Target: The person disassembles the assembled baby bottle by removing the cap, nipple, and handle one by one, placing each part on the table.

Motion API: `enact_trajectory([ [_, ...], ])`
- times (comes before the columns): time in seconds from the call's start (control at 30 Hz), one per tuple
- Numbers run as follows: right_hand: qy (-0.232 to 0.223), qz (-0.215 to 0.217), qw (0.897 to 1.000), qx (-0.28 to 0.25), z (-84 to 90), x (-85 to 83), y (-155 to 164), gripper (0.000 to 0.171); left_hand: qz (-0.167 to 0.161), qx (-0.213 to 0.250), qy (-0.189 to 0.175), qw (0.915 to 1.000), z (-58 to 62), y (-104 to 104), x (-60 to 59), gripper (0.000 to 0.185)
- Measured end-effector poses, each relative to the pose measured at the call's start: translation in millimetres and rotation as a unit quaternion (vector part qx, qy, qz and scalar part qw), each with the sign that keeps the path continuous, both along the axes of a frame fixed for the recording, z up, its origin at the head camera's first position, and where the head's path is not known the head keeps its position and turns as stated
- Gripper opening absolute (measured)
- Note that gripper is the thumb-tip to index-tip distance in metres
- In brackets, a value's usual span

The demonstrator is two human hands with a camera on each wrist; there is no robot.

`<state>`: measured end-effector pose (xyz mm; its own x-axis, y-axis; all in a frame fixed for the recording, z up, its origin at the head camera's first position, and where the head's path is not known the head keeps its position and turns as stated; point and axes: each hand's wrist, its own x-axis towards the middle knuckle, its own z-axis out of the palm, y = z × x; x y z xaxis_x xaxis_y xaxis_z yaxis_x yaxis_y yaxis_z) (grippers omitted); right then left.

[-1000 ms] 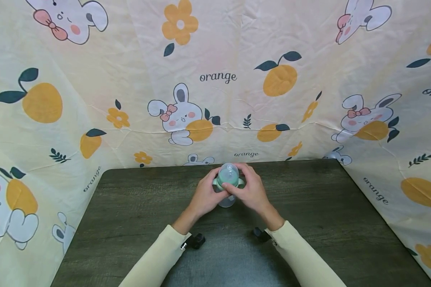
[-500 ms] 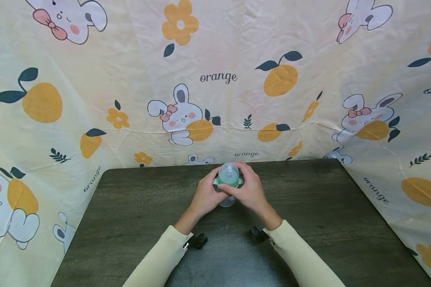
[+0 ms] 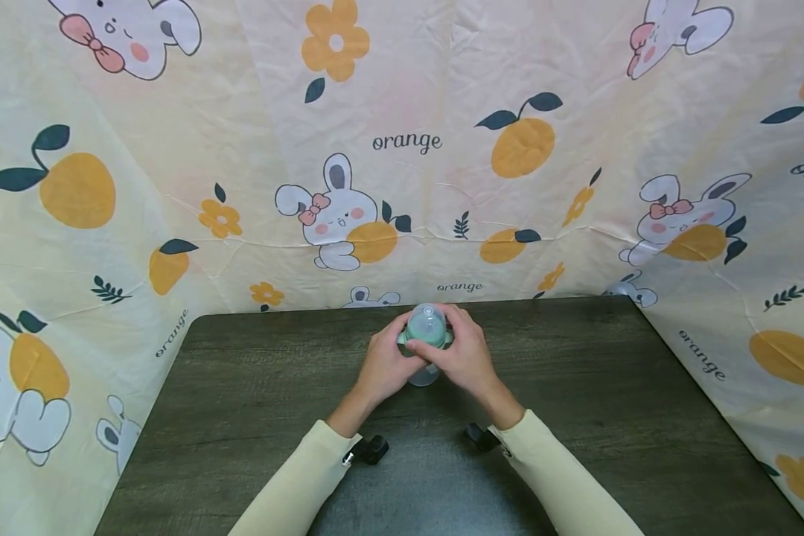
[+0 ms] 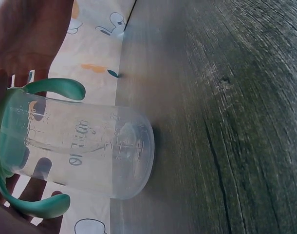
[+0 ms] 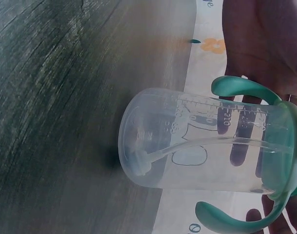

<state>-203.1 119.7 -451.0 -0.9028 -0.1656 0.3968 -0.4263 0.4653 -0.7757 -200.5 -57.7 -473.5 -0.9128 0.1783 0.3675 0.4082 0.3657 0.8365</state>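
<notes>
Light falls soft and even in here, so the printed fabric backdrop looks pale and its lettering reads cleanly in the head view. A cool bluish sheen lies over the dark wooden tabletop at the bottom. Both wrist views are dimmer: the left hand and right hand go dark against bright cloth, and a milky haze smears part of the wood grain. A faint, blurred shadow hugs the base of the sippy bottle. I cannot place the lamp.
</notes>
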Motion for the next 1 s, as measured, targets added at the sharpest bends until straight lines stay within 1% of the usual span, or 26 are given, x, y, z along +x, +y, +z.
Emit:
enact_trajectory([
  [0.23,0.013,0.001,1.000,0.010,-1.0,-0.6,0.2,0.064,0.008,-0.005,-0.007,0.9999,-0.1,-0.1,0.3,0.069],
  [0.4,0.029,0.006,0.999,0.019,-1.2,-0.9,0.6,0.062,0.009,-0.006,-0.002,0.9999,-0.1,0.0,0.1,0.068],
  [0.7,0.026,0.010,0.999,0.026,2.1,-0.6,1.1,0.061,0.009,-0.010,0.007,0.9999,-0.8,0.0,-0.6,0.065],
  [1.0,0.031,0.018,0.999,0.029,1.1,-2.0,2.5,0.060,0.013,-0.014,0.010,0.9998,-1.7,-0.4,-1.2,0.065],
])
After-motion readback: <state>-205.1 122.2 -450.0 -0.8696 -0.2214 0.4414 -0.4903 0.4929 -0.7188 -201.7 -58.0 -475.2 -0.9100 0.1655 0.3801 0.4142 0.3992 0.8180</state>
